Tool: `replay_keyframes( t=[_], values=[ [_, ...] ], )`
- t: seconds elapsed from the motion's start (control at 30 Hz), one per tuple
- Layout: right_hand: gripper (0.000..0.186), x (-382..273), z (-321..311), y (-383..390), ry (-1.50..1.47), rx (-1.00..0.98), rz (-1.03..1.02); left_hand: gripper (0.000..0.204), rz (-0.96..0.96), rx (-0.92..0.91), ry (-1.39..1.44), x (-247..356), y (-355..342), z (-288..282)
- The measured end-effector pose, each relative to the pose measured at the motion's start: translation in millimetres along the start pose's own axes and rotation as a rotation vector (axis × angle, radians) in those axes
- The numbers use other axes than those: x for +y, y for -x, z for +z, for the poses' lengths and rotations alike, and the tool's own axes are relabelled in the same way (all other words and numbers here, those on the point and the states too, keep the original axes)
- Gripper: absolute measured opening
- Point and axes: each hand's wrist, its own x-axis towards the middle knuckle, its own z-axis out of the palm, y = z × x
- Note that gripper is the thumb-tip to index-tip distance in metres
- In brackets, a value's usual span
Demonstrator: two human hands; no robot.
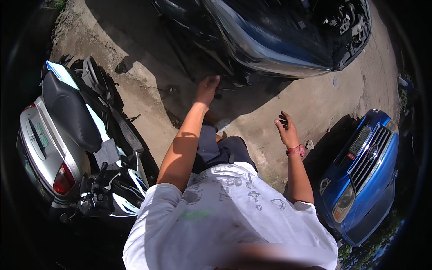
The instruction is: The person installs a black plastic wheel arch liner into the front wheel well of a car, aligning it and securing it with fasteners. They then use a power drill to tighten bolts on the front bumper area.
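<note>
My left hand (pixel 206 92) is stretched forward over the ground, near the low edge of a dark car (pixel 274 58). Its fingers look curled in; what they hold, if anything, is hidden. My right hand (pixel 288 132) hangs in the air to the right, holding nothing. Its fingers are bent but apart, and the fingertips look dark. A red watch (pixel 295 150) is on my right wrist. No touch between either hand and the car can be made out.
A black and white motorcycle (pixel 72 108) stands at the left, with a silver car (pixel 58 157) beside it. At the right is a blue car (pixel 364 166), its grille facing me. The dark car's engine bay (pixel 346 27) is exposed. A small stone (pixel 309 144) lies on the concrete (pixel 252 121).
</note>
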Motion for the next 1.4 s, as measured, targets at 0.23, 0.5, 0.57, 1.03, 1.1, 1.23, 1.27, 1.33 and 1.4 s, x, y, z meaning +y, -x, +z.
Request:
replay_keyframes(
  t=[0.23, 0.5, 0.57, 1.03, 1.1, 1.23, 1.27, 1.33, 1.4],
  values=[
    [0.05, -79.9, -4.5, 18.1, 0.188, -0.131, -0.027, 0.042, -0.194, -0.129, -0.139, -60.4, 66.0, -3.1],
    [0.036, -162.0, -51.5, -34.7, 0.275, -0.321, -0.583, 0.046, -0.146, 0.287, -0.671, -122.5, 79.9, -41.8],
    [0.033, -156.7, -68.2, -69.2, 0.322, -0.447, -0.651, 0.044, -0.017, 0.478, -0.165, -165.9, 103.8, -42.2],
    [0.025, -63.3, -137.0, -197.1, 0.791, -0.982, -0.565, 0.054, -0.563, -0.124, -0.22, -176.2, 349.6, 138.4],
    [0.028, -78.7, -117.0, -187.5, 0.78, -1.004, -0.538, 0.057, -0.517, -0.205, -0.045, -196.2, 349.6, 127.5],
    [0.029, -122.0, -63.4, -148.3, 0.766, -1.003, -0.519, 0.075, -0.374, -0.209, -0.02, -256.5, 364.4, 104.4],
    [0.029, -131.9, -46.8, -136.1, 0.759, -0.983, -0.496, 0.075, -0.384, -0.233, -0.034, -273.1, 373.3, 97.8],
    [0.031, -144.8, -7.3, -115.3, 0.705, -0.984, -0.423, 0.076, -0.402, -0.287, -0.063, -306.5, 394.3, 81.6],
    [0.032, -139.6, 50.8, -106.0, 0.645, -0.997, -0.407, 0.067, -0.41, -0.381, -0.132, -335.5, 425.0, 61.0]
  ],
)
